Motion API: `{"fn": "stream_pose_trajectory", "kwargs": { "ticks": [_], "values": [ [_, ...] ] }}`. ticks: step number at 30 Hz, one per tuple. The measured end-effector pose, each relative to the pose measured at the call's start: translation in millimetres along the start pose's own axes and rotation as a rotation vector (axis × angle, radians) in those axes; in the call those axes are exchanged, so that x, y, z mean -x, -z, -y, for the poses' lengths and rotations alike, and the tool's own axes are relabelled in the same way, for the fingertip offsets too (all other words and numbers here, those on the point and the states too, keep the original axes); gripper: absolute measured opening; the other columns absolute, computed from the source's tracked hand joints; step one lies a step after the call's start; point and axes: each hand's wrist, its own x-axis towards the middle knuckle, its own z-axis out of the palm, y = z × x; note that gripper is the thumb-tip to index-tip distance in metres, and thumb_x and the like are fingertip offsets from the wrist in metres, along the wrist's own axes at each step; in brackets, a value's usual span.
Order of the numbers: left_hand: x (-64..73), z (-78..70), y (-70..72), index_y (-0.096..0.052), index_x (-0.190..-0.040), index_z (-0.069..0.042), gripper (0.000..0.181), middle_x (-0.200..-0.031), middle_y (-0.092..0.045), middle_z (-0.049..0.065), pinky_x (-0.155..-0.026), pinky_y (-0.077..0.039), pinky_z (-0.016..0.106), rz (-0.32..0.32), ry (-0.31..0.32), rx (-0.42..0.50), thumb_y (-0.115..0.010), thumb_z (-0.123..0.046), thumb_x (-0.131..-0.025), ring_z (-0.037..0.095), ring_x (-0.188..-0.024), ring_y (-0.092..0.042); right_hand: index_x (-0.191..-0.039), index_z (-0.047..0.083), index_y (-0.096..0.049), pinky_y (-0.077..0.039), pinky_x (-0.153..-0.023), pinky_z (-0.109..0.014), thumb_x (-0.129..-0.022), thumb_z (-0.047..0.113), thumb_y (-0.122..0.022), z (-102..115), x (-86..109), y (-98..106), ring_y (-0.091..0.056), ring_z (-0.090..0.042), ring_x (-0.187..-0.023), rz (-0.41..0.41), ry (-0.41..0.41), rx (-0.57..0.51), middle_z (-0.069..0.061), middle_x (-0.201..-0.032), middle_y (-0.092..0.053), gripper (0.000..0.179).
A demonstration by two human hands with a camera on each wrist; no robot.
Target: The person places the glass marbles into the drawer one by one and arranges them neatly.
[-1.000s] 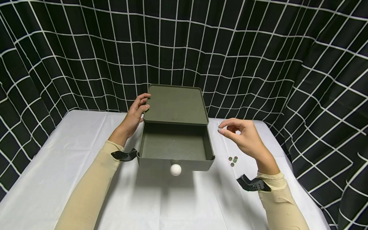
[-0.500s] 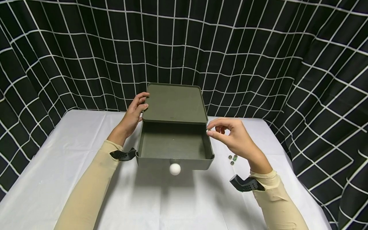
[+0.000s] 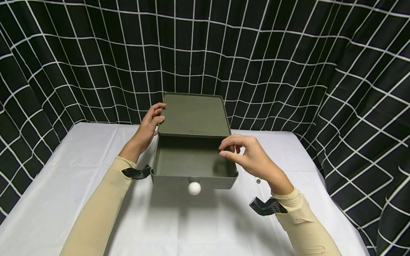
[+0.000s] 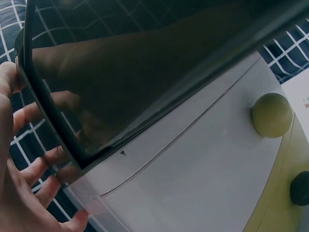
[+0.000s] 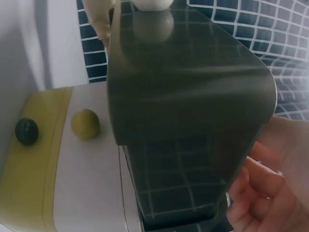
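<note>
In the head view, the top drawer (image 3: 179, 161) of a small drawer cabinet is pulled out, its front bearing a white knob (image 3: 194, 188). My left hand (image 3: 148, 129) rests against the left side of the cabinet's olive-green top (image 3: 195, 114), thumb and fingertips at the rim. Over the drawer's right part, my right hand (image 3: 248, 153) pinches a small glass marble (image 3: 221, 151), mostly covered by thumb and forefinger. Another marble (image 3: 258, 181) lies on the table beside the right wrist. In the right wrist view, the fingers (image 5: 265, 179) show beyond the drawer's edge.
Below the pulled-out drawer, a white drawer front (image 4: 203, 145) with a yellow-green knob (image 4: 272, 116) and a yellow-green one with a dark knob (image 5: 26, 131) are closed. A white cloth (image 3: 48, 213) covers the table. Black curtain (image 3: 192, 46) with white grid lines surrounds it.
My right hand has moved left from beside the cabinet to above the open drawer, pinching the marble. It now hides part of the marble group. My left hand stays in place.
</note>
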Motion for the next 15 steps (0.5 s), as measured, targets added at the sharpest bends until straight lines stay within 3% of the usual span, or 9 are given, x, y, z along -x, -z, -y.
{"fn": "stream_pose_trajectory", "kwargs": {
  "ticks": [15],
  "values": [
    [0.2, 0.0, -0.1, -0.031, -0.153, -0.021, 0.053, -0.163, -0.019, 0.012, -0.115, -0.015, 0.074, 0.000, 0.004, 0.000, -0.043, -0.027, -0.102, 0.034, -0.149, -0.023, -0.090, 0.011, -0.076, -0.042, -0.070, -0.025, -0.086, 0.005, -0.077, 2.0, -0.4, -0.8, -0.051, -0.007, -0.072, 0.028, -0.011, 0.022, 0.000, -0.090, -0.070, 0.007]
  ]
}}
